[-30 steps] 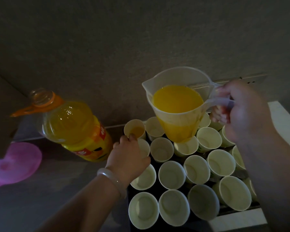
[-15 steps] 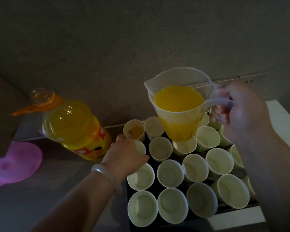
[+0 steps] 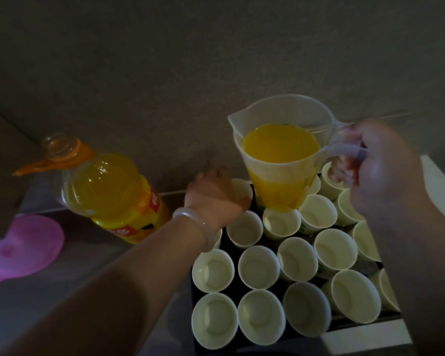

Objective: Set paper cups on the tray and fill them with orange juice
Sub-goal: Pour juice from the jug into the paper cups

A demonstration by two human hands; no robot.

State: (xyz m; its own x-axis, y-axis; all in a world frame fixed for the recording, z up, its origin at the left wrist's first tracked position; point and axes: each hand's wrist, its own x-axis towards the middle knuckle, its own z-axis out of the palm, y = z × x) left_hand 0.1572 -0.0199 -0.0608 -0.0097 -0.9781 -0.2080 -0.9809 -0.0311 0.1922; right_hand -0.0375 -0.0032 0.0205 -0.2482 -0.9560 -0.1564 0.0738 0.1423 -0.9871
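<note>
I stand at a dim drinks counter [image 3: 62, 291] against a plain grey wall [image 3: 190, 60], home or back room I cannot tell: black tray [image 3: 236, 291] packed with paper cups [image 3: 258, 267], big orange juice bottle [image 3: 106, 186], plastic jug [image 3: 278, 181], pink funnel [image 3: 26, 245].

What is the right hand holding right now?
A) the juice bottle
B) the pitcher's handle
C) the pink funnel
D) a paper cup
B: the right hand grips the clear pitcher by its handle, lifted over the tray.
</note>
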